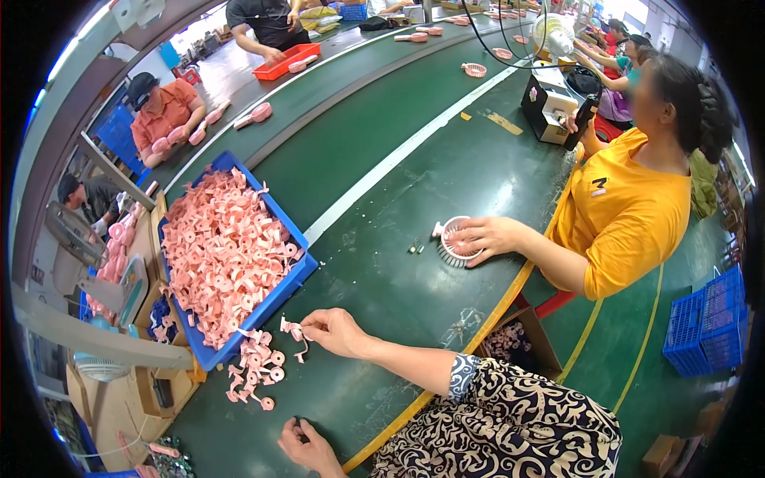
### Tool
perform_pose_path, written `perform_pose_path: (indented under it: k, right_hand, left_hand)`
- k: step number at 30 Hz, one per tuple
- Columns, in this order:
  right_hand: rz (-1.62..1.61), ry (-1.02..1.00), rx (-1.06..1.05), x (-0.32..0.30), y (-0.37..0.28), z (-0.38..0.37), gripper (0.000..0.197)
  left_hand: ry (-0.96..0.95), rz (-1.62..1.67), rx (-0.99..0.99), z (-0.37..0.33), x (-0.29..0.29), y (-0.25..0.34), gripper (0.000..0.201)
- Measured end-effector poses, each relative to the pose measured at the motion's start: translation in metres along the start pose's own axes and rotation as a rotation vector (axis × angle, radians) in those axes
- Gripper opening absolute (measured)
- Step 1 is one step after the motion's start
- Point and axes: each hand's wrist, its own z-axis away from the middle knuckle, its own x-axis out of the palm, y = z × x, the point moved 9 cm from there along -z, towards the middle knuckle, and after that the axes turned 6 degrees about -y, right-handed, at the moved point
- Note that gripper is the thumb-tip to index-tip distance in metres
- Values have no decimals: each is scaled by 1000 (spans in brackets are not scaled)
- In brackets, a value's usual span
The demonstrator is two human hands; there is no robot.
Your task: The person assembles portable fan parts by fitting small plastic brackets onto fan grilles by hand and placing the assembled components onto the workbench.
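Note:
My right hand (341, 331) has its thumb and fingers closed on a small pink plastic part (296, 335) with a curved arm, just above the table. Beside it lies a loose heap of similar pink parts (256, 368), some with round ends. My left hand (311, 451), nearer the lower edge, is curled with a small dark piece (300, 430) between thumb and finger; its kind is not clear. Past the heap stands a blue bin (280, 288), filled high with the same pink parts.
To the right a co-worker's hand (486, 239) rests on a round pale grille (456, 241), with tiny dark pieces (416, 248) beside it. A green conveyor (374, 103) carries pink items. Under the table's yellow edge (398, 422) sits a cardboard box (530, 338).

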Motion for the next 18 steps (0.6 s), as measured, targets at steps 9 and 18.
perform_pose_path:
  k: [9, 18]
  right_hand:
    - [28, -6, -1, 1, 2, -1, 19]
    - [56, 7, -22, 2, 4, -3, 20]
  left_hand:
    - [4, -3, -1, 0, 1, -3, 19]
    - [5, 0, -5, 0, 1, -4, 18]
